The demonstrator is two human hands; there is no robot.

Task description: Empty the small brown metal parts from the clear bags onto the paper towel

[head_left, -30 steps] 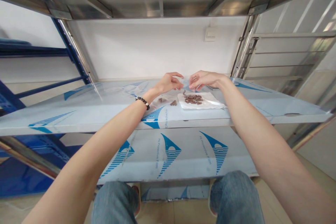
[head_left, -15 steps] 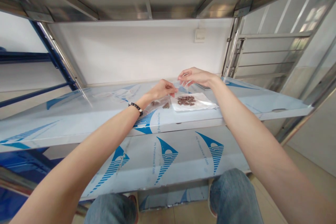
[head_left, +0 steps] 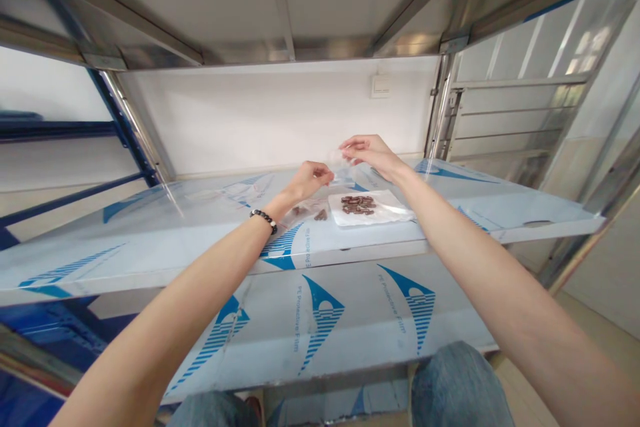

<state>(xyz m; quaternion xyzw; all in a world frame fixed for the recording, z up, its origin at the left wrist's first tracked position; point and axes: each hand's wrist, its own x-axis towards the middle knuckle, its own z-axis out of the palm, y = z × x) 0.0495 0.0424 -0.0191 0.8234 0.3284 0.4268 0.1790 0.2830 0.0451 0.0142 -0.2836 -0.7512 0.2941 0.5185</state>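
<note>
A small clear plastic bag hangs in the air between my two hands. My left hand, with a dark bead bracelet at its wrist, is closed in a pinch at the bag's lower left. Fingers of my right hand pinch its upper right edge. Below them a white sheet bears a heap of small brown cylindrical pieces. Left of it lies a little group of brown pieces. Another clear bag with brown bits lies under my left wrist.
Shelf boards wrapped in printed protective film stand at two heights before me. A metal shelf hangs overhead. Metal posts rise at both sides, and a white wall with a switch is behind.
My right hand's fingers have drawn closer together on the clear bag, which now shows more plainly between the hands. The view has tilted up slightly. The brown heap has stayed in place.
</note>
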